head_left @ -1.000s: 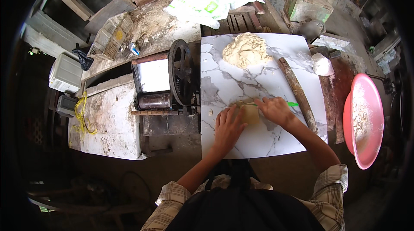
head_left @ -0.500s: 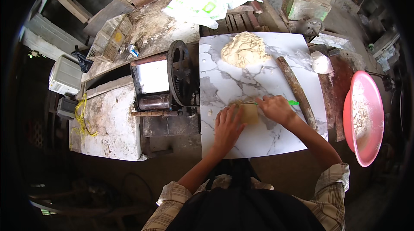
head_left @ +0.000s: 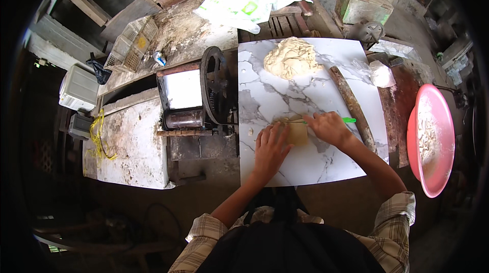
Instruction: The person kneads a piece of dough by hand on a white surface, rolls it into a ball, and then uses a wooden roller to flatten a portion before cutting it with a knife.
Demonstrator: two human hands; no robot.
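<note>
On the marble-patterned board lies a flat, square, tan piece (head_left: 298,134); whether it is dough or wood I cannot tell. My left hand (head_left: 273,146) rests with its fingers spread along the left side of this piece. A green-handled knife (head_left: 349,120) is gripped in my right hand (head_left: 328,129), its handle end sticking out to the right. The thin blade reaches left over the far edge of the tan piece, partly hidden by my fingers. Farther back sits a large lump of pale dough (head_left: 291,58).
A wooden rolling pin (head_left: 352,107) lies slantwise along the right of the marble-patterned board (head_left: 260,89). Beyond it stands a pink basin (head_left: 445,143) with flour. A hand-wheeled roller machine (head_left: 184,99) is at the left. A white bag (head_left: 249,0) lies at the back.
Both hands stay by the tan piece, with the knife still in my right hand. The blade appears slightly shifted at the far edge. The whole view has moved a little.
</note>
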